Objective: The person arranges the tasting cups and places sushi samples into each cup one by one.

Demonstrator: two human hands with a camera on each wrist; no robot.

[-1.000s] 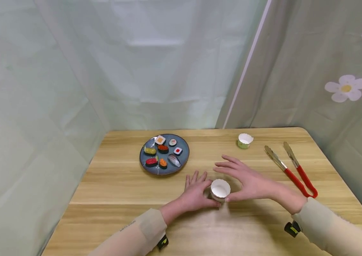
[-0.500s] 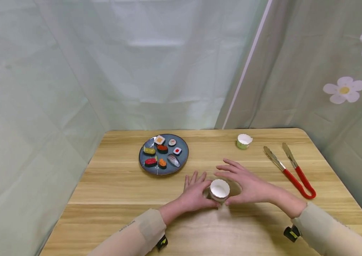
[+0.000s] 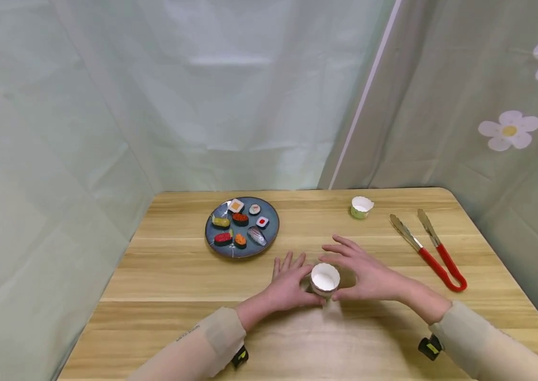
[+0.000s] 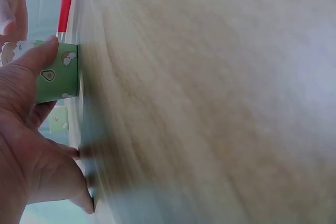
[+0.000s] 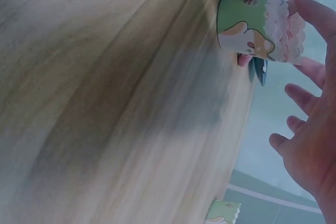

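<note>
A stack of nested paper baking cups [image 3: 325, 277] with white insides and scalloped rims stands on the wooden table between the two hands. My left hand [image 3: 289, 289] grips its left side between thumb and forefinger, the other fingers spread against the tabletop. In the left wrist view, the thumb lies across the green printed wall of the stack [image 4: 60, 77]. My right hand [image 3: 368, 276] spans the rim from the right, thumb at the near side and forefinger at the far side. More than one scalloped edge shows on the stack [image 5: 252, 30] in the right wrist view.
A dark blue round plate [image 3: 272, 235] with several sushi pieces [image 3: 240, 219] sits behind the left hand. Farther back on the right stands another green paper cup [image 3: 361, 207]. Red-handled tongs [image 3: 445, 264] lie spread to the right. Pale curtains [image 3: 249, 106] surround the table [image 3: 178, 317].
Both hands keep nearly the same hold on the cup stack. The whole scene has shifted slightly in the head view.
</note>
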